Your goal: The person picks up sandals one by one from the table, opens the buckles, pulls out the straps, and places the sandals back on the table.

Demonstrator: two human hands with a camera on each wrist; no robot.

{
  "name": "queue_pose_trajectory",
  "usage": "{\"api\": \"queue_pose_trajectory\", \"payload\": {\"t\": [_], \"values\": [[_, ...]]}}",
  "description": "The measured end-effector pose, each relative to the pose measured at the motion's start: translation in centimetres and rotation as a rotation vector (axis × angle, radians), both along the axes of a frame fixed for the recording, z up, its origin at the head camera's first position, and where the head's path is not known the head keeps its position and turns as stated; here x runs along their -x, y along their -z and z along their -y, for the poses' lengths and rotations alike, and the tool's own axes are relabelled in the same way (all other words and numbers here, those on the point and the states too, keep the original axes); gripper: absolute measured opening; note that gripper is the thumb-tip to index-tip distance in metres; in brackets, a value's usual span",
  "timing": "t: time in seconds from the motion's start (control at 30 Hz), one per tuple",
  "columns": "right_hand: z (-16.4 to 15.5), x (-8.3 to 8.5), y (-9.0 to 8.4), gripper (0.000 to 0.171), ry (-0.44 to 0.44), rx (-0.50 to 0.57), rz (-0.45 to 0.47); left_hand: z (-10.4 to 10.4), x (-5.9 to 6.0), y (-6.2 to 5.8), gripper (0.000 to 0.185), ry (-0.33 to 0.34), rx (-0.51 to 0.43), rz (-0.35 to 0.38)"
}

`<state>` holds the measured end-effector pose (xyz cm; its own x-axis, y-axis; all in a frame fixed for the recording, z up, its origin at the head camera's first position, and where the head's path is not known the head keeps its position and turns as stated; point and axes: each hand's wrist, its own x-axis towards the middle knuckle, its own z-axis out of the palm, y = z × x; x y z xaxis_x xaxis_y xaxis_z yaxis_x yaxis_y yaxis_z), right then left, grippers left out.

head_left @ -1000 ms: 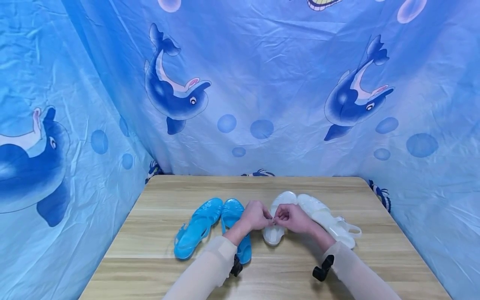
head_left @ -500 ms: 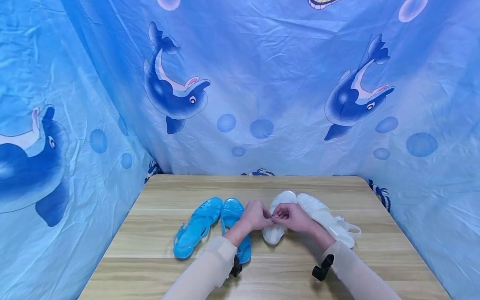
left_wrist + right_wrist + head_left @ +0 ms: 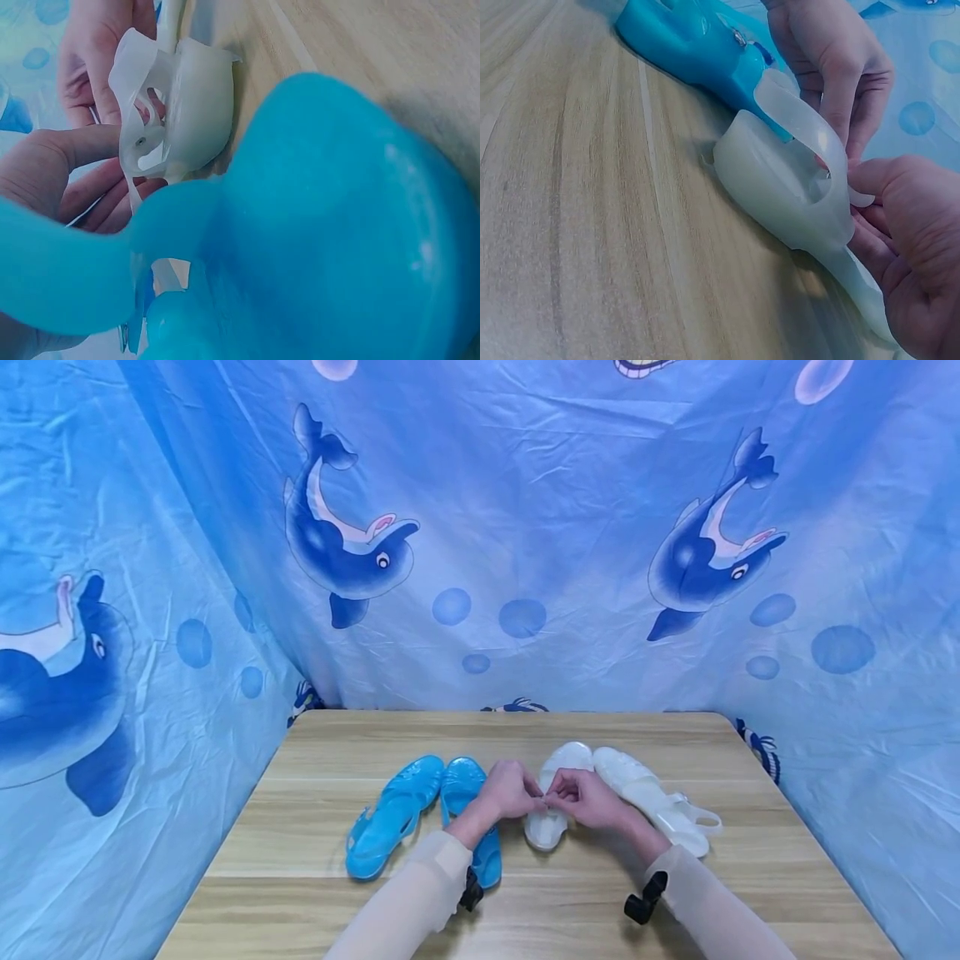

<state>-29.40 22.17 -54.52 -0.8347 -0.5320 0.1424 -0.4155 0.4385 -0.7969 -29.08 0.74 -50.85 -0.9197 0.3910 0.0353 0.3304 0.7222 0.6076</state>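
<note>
Two translucent white sandals lie on the wooden table (image 3: 675,902). The left white sandal (image 3: 551,827) points away from me, and its ankle strap (image 3: 802,124) stands up over the heel cup (image 3: 199,105). My left hand (image 3: 517,791) and right hand (image 3: 579,796) meet above this heel, and both pinch the strap between thumb and fingers. In the right wrist view my right hand (image 3: 907,225) holds the strap end while my left hand (image 3: 832,60) reaches in from behind. The other white sandal (image 3: 652,797) lies just to the right.
Two blue jelly sandals (image 3: 397,814) lie side by side left of my left forearm; one blue heel (image 3: 337,225) fills the left wrist view. A blue dolphin-print cloth (image 3: 525,527) hangs behind and beside the table.
Both hands stay at the white sandal's strap with only slight finger movement. The sandals have not moved.
</note>
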Motion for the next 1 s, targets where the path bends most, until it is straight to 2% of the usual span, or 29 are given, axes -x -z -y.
{"api": "queue_pose_trajectory", "payload": {"t": [0.27,0.5,0.73,0.9,1.0], "values": [[0.16,0.03,-0.59,0.007,-0.002,0.023,0.01,-0.18,-0.08,-0.07,0.017,-0.01,-0.003,0.005],[0.12,0.03,-0.43,0.01,-0.001,0.029,0.005,-0.12,-0.11,-0.41,0.012,0.027,0.003,-0.021],[-0.16,-0.11,-0.01,0.014,-0.013,0.121,0.033,0.1,0.09,-0.21,0.012,0.027,0.016,-0.007],[-0.06,-0.12,-0.23,0.004,0.021,0.08,-0.005,0.14,0.04,0.01,0.011,0.023,0.018,-0.039],[0.06,-0.06,-0.39,0.005,0.014,0.044,-0.027,0.02,-0.03,0.13,0.013,0.021,0.004,-0.05]]}}
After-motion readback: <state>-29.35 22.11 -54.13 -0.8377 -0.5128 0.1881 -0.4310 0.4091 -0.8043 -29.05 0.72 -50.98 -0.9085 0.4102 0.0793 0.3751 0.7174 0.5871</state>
